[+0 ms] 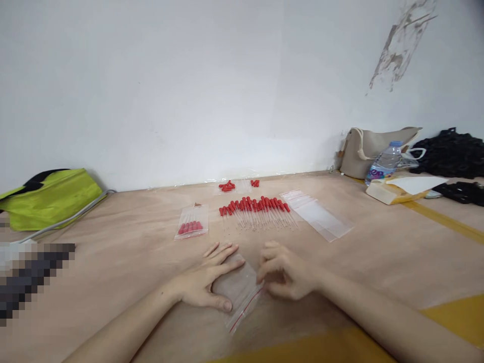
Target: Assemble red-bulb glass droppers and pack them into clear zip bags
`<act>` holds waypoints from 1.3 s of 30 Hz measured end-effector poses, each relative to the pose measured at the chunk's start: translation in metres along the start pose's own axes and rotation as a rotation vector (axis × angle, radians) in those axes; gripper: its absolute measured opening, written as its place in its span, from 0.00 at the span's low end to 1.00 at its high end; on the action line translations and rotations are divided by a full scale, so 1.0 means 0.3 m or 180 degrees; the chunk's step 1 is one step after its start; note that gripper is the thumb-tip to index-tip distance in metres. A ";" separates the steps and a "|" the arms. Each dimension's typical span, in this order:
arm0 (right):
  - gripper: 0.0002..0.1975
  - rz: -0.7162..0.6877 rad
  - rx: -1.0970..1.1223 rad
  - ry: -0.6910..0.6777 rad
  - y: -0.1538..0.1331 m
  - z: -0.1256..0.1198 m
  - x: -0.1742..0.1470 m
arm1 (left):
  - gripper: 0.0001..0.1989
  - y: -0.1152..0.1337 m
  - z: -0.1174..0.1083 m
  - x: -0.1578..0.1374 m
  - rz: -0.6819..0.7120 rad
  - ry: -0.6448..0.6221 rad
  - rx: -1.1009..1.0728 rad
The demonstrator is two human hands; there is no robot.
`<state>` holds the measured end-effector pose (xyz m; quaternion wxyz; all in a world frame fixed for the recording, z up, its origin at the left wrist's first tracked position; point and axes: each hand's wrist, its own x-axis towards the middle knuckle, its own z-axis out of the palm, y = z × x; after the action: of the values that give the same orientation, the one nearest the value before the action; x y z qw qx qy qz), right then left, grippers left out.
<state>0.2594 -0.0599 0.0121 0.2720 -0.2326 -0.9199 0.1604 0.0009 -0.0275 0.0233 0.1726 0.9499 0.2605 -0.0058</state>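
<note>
A clear zip bag (242, 290) with a red line along its mouth lies flat on the table. My left hand (202, 283) is spread open, pressing on the bag's left side. At the right end of the red line, my right hand (285, 272) is closed, with thumb and forefinger pinching the bag's corner. Beyond my hands lies a row of thin glass droppers (260, 214) with red rubber bulbs. To their left is a filled zip bag (192, 222) holding several droppers, bulbs toward me. Flat clear bags (317, 214) lie to the right of the row.
Loose red bulbs (227, 186) lie near the wall. A yellow-green bag (53, 196) and a grey cable are at the left. At the back right stand a beige bag (378, 146), a water bottle (383, 164), a cardboard box (389, 191) and a black heap (454, 154).
</note>
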 end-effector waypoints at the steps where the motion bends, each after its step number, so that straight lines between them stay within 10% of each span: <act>1: 0.08 -0.0106 -0.0045 -0.0149 -0.011 0.001 -0.002 | 0.41 0.002 0.009 0.001 -0.0104 0.0021 0.0072; 11: 0.10 0.0055 -0.0393 -0.0052 0.026 0.006 -0.013 | 0.35 0.067 0.108 0.015 -0.1626 0.0740 0.0432; 27: 0.31 -0.0123 -0.0196 -0.0453 -0.001 0.033 0.013 | 0.37 0.069 0.138 0.044 -0.2232 0.0769 0.0400; 39: 0.13 0.0084 0.0466 -0.0493 0.069 0.023 0.044 | 0.33 0.008 0.045 0.005 -0.0323 0.0595 0.0240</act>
<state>0.2527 -0.0369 0.0036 0.2143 -0.2111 -0.9208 0.2483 0.0044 -0.0333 0.0113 0.1112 0.9377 0.3228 0.0643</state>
